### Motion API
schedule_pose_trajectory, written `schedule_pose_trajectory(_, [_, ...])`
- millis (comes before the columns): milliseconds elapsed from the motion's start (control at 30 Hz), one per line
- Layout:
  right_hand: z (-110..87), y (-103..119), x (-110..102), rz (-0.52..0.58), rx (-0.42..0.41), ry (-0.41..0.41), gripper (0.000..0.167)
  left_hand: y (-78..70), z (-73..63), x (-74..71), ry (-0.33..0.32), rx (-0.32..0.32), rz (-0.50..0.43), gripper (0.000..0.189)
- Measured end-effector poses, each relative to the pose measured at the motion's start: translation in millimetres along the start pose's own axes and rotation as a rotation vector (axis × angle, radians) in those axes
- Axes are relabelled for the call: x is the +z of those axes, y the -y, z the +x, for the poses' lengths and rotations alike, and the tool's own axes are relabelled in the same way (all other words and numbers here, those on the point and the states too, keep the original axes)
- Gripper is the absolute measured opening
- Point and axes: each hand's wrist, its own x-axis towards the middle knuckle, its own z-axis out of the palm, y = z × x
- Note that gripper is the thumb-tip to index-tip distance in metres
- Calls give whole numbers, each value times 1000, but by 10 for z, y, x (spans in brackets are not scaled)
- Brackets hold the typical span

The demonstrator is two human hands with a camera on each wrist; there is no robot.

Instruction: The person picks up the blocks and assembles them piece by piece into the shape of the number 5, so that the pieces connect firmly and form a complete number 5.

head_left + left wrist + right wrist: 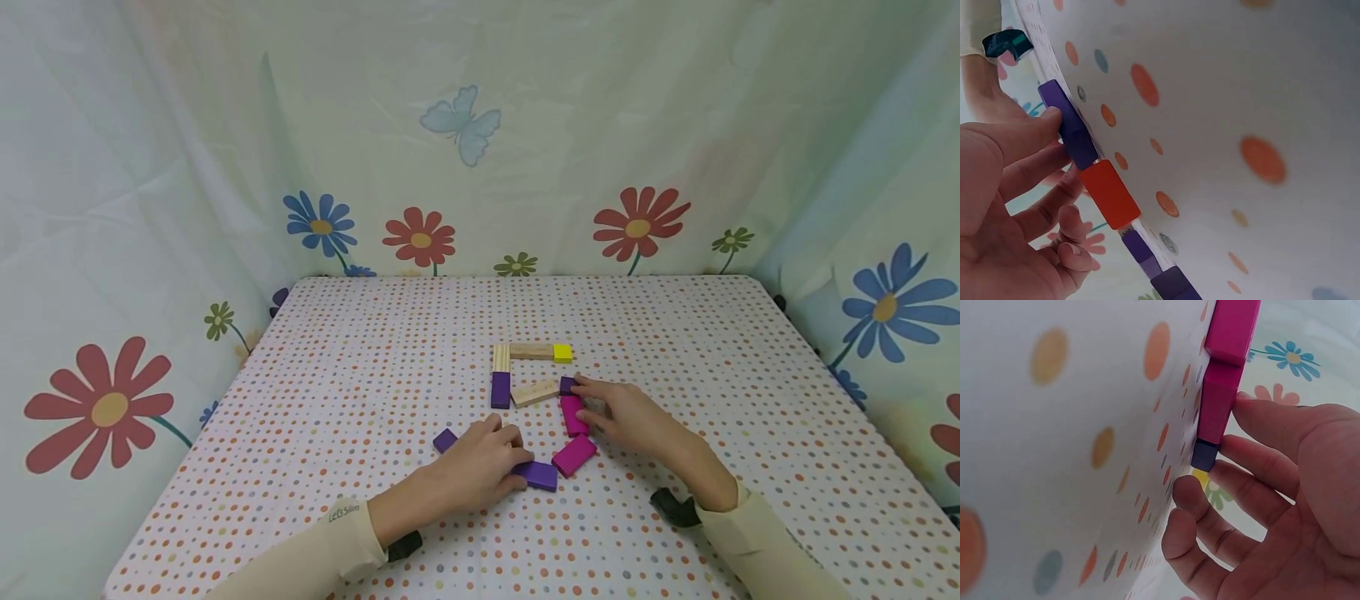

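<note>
Wooden blocks lie on the table in a bent line. My left hand (483,462) pinches a purple block (538,476) at the near side, thumb and index finger on opposite sides. An orange-red block (1112,195) meets its end in the left wrist view; in the head view the hand hides it. My right hand (630,417) touches the outer side of the line. Its thumb is at an upright-lying magenta block (573,415), its index finger at a small dark purple block (568,386). A second magenta block (575,455) lies slanted between the first one and the purple block.
Farther back are a plain wood block (531,352), a yellow block (562,353), a striped pale block (501,358), a dark purple block (500,390) and a slanted plain block (536,393). Another purple block (445,441) shows left of the left hand. A dotted cloth (360,358) covers the table.
</note>
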Motion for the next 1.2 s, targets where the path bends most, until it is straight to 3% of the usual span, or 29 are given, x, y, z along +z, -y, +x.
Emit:
schedule_pose_trajectory(233, [3, -5, 11, 9, -1, 1, 48, -8, 0, -2, -1, -3, -13, 34])
schedule_pose_trajectory(367, [9, -9, 12, 11, -11, -6, 48, 22, -31, -30, -12, -33, -69, 40])
schedule_pose_trajectory(600, [26, 6, 7, -2, -2, -7, 48, 181, -177, -144, -36, -136, -240, 48])
schedule_pose_trajectory(767, [15, 22, 6, -1, 8, -3, 48, 315, -290, -175, -21, -169, -272, 44])
schedule_pose_trajectory(900, [-2, 26, 3, -4, -10, -17, 47, 371, -341, -164, 7, -162, -257, 39])
schedule_pose_trajectory(1200, [-17, 20, 2, -6, -19, -26, 46, 399, -335, -79, -7, -123, -260, 24])
